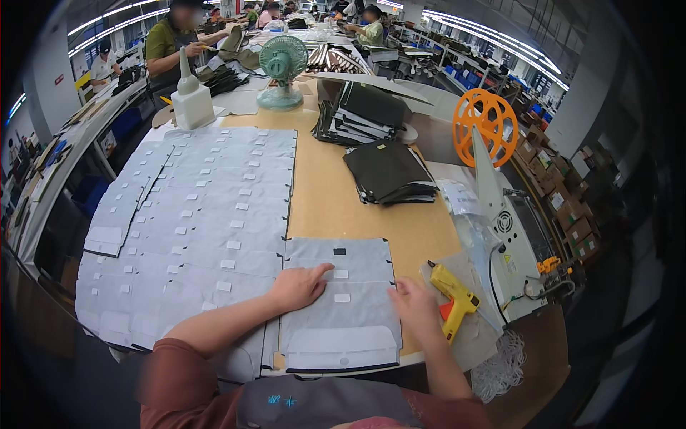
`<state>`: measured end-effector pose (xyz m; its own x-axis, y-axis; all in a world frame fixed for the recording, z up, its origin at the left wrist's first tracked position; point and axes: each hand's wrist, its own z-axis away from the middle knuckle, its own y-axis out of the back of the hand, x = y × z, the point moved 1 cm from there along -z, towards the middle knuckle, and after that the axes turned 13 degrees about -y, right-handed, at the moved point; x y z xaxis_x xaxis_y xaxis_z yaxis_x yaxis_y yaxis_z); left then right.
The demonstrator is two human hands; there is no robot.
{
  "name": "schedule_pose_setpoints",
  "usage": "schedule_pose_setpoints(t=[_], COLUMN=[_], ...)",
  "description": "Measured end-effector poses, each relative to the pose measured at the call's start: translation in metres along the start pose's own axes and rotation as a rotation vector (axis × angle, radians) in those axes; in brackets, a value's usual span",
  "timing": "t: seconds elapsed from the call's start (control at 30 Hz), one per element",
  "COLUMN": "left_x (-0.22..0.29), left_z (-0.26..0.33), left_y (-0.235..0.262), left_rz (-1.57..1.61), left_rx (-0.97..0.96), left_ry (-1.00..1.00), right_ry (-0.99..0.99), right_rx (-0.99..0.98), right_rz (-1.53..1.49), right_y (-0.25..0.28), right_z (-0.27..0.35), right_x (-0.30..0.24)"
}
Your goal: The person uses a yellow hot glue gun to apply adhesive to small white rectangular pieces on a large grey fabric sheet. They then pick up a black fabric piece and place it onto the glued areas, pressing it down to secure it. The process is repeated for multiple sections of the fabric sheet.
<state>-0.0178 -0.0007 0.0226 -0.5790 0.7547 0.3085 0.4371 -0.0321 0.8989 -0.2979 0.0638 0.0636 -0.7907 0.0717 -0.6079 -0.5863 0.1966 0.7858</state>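
Fabric panel (341, 307): grey, flat, small white patches.

- The left hand (300, 286) lies palm down, index finger stretched forward, forearm running in from the lower left.
- The right hand (414, 304) rests with fingers loosely curled, forearm rising from the lower edge.

rust-brown short sleeves, grey apron

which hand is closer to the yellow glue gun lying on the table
Right. The right hand rests on the grey fabric panel just left of the yellow glue gun, almost touching it. The left hand lies farther left, flat on the same panel.
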Motion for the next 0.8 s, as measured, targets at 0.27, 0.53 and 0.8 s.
schedule_pose_setpoints(t=[0.27,0.53,0.8], left_x=[0.000,0.019,0.072], left_z=[0.000,-0.003,0.026], left_y=[-0.004,0.026,0.023], left_rz=[0.107,0.269,1.052], left_rx=[0.068,0.186,-0.029], left_ry=[0.029,0.107,0.351], right_ry=[-0.484,-0.682,-0.768], right_rx=[0.374,0.190,0.075], right_rz=[0.404,0.190,-0.944], right_y=[0.051,0.055,0.055], right_z=[0.067,0.070,0.068], right_x=[0.094,0.103,0.124])
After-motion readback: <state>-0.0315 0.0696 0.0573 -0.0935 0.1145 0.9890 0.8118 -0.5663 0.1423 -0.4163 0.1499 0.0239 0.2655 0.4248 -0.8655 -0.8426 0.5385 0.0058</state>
